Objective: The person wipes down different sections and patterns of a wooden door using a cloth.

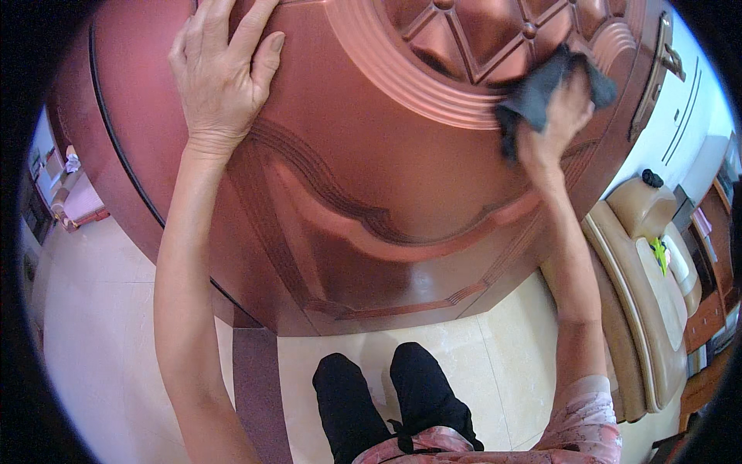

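Observation:
A reddish-brown panelled door (406, 180) fills the view before me, carved with curved mouldings and a raised diamond pattern. My left hand (223, 75) lies flat against its smooth upper left part, fingers spread, some fingertips cut off by the top of the picture. In my right hand (559, 119) is a dark grey cloth (536, 95), bunched and pressed on the ridged arc moulding (440, 107) below the diamonds. The hand and the cloth are blurred. A metal door handle (649, 107) on a long plate sits to the right of the cloth, apart from it.
A tan leather sofa (626, 313) stands at the right, bearing a bright green item (659, 255). Pale floor tiles (98, 325) and a dark threshold strip (258, 394) lie below. At the far left is a seat with a pink cover (87, 200).

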Demonstrator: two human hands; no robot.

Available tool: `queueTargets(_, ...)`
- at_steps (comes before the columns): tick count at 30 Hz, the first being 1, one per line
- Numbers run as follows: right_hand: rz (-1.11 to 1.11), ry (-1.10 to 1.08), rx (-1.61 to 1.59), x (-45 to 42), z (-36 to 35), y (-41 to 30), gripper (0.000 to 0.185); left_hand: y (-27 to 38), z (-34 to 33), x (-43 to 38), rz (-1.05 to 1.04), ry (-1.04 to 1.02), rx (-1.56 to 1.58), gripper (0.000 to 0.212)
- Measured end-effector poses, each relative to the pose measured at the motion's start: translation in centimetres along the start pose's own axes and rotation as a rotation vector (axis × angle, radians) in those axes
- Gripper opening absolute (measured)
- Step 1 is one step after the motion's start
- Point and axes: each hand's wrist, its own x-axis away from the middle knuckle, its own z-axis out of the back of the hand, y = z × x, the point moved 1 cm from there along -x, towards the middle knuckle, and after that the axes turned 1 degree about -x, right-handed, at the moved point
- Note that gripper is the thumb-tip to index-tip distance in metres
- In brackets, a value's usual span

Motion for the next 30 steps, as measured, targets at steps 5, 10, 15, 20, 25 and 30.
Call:
queueTargets(5, 0.036, -0.132, -0.071, -0.6, 0.4, -12.2, 0.087, -0.6, -0.2, 0.3, -0.007, 0.010, 0.012, 0.040)
queueTargets(10, 0.366, -0.182, -0.267, 0.4, 0.7, -13.2, 0.064, -0.6, -0.8, 0.2, -0.022, 0.019, 0.036, 0.040)
queueTargets(15, 0.349, -0.266, -0.200, 1.8, 1.7, -7.8, 0.060, -0.6, -0.5, 0.3, -0.047, 0.016, 0.003, 0.041)
queueTargets(20, 0.139, -0.203, -0.022, 3.9, 1.5, -1.2, 0.069, -0.6, -0.2, 0.8, -0.005, -0.001, -0.019, 0.041)
queueTargets(25, 0.040, -0.143, -0.166, 6.0, 0.9, -5.5, 0.069, -0.3, -0.4, 0.4, 0.049, 0.000, 0.011, 0.039)
queueTargets(30, 0.314, -0.300, -0.151, 7.7, 0.4, -14.1, 0.069, -0.8, -1.2, 0.6, 0.010, 0.163, 0.092, 0.042)
